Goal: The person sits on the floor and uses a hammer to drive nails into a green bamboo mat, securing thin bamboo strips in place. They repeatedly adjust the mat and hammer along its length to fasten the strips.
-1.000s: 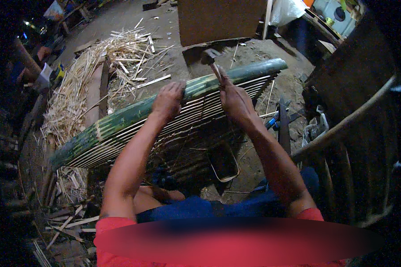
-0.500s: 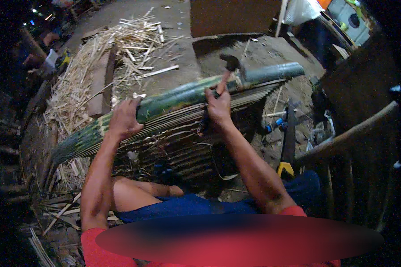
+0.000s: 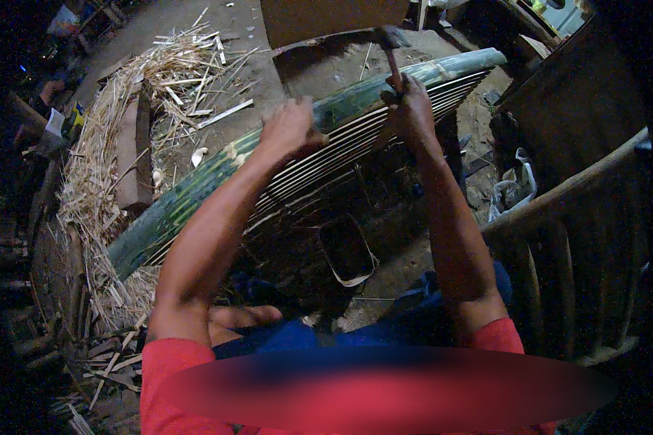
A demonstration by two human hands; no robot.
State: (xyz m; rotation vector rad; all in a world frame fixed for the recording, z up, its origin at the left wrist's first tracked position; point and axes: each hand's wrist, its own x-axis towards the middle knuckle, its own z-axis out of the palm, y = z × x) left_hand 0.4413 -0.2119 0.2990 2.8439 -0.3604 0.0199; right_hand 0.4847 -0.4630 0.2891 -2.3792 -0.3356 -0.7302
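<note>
A thick green bamboo pole lies slanted in front of me, its right end farther away. Along its near side runs a row of thin pale slats. My left hand is closed over the pole near its middle, slightly blurred. To its right, my right hand is wrapped round the handle of a hammer. The hammer stands upright, its dark head above the far side of the pole, blurred. Whether my right hand touches the slats is hard to tell.
A heap of bamboo shavings and strips covers the ground at left, with a wooden block in it. Below the slats is a dark rectangular container. At right, a wooden rail and a plastic bag.
My left hand has moved right along the bamboo. My right hand and the hammer have shifted away and to the right. The pole's right end now sits higher in view, its slats spread more visibly.
</note>
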